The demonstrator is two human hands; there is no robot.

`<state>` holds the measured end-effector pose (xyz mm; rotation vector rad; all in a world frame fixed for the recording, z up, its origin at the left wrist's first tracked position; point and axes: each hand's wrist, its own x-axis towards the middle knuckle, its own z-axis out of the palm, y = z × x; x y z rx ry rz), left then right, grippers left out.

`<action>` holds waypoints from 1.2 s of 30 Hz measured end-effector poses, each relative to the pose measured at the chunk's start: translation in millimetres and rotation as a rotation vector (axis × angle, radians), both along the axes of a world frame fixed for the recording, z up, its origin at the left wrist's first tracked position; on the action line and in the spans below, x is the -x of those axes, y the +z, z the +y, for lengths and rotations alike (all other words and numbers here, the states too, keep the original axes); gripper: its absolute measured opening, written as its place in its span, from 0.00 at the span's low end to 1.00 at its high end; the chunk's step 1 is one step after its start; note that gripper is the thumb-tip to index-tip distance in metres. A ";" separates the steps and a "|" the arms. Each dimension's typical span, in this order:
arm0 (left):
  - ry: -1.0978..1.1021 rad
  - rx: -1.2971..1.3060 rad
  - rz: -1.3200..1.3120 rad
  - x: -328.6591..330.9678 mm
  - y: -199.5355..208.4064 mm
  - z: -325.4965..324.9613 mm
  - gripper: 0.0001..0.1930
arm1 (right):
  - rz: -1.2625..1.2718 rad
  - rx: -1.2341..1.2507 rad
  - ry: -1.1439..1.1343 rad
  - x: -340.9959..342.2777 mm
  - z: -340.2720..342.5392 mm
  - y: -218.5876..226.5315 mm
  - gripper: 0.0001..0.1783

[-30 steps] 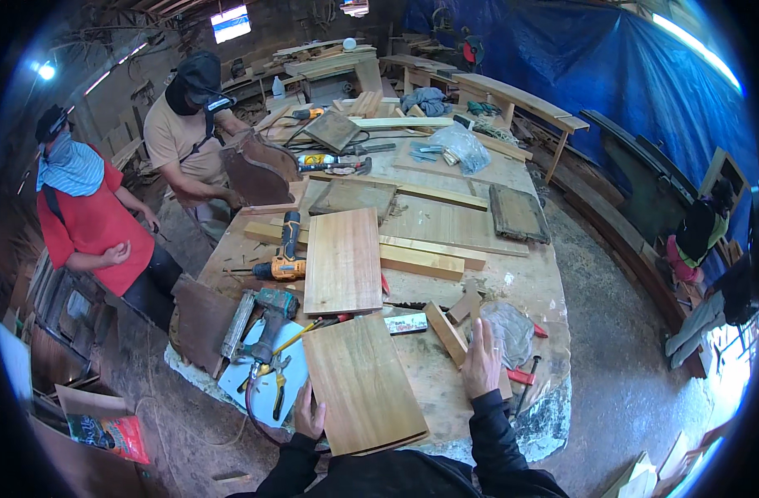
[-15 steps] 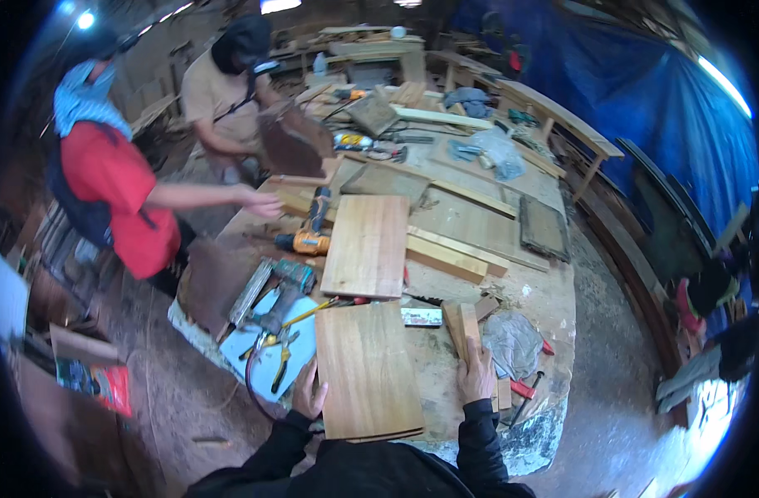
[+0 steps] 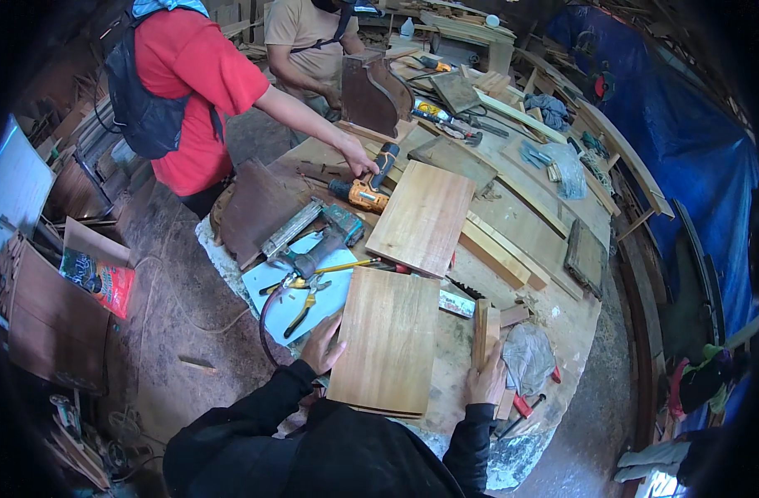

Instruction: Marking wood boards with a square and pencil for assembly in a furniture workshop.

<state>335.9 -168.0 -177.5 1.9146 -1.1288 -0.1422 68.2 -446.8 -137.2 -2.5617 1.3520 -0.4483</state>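
Flat in front of me lies a light wooden board (image 3: 385,342), with a second board (image 3: 422,217) just beyond it. My left hand (image 3: 321,344) rests at the near board's left edge, fingers apart. My right hand (image 3: 487,378) grips the near end of a short wooden block (image 3: 485,328), right of the board. Next to that hand lie a crumpled clear plastic bag (image 3: 529,357) and a red-handled tool (image 3: 522,407). Pliers with yellow handles (image 3: 301,315), a yellow pencil (image 3: 346,266) and a teal power tool (image 3: 334,232) lie beyond my left hand.
A co-worker in a red shirt (image 3: 205,75) reaches a hand (image 3: 360,158) onto an orange cordless drill (image 3: 368,197). Another person in a tan shirt (image 3: 300,41) stands by a dark curved wooden piece (image 3: 373,95). Wooden strips (image 3: 495,253) lie across the table. A blue tarp (image 3: 686,124) hangs at right.
My view has turned left, so the table appears shifted right and tilted. The red-shirted co-worker's hand has moved onto the drill. My hands stay at the board and the block.
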 end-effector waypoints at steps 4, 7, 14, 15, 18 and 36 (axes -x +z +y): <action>0.012 -0.025 0.013 0.1 0.4 -1.1 0.34 | 0.013 -0.039 -0.024 -3.0 0.0 4.8 0.50; 0.027 -0.029 0.013 2.5 -0.6 -0.8 0.34 | -0.036 -0.004 -0.045 -8.1 1.4 9.8 0.50; 0.026 -0.057 0.035 -1.5 -6.0 -0.1 0.35 | -0.428 -0.185 -0.060 4.8 -12.4 4.0 0.44; 0.030 -0.054 0.032 -2.5 -6.0 -0.9 0.35 | -0.513 -0.174 -0.069 2.8 -7.5 17.4 0.43; 0.019 -0.053 0.036 -1.2 -3.8 2.0 0.35 | -0.504 -0.265 -0.207 -7.3 13.2 69.8 0.44; 0.019 -0.023 0.025 -2.2 8.1 -4.4 0.34 | -0.165 -0.153 -0.065 -3.3 -5.5 12.4 0.45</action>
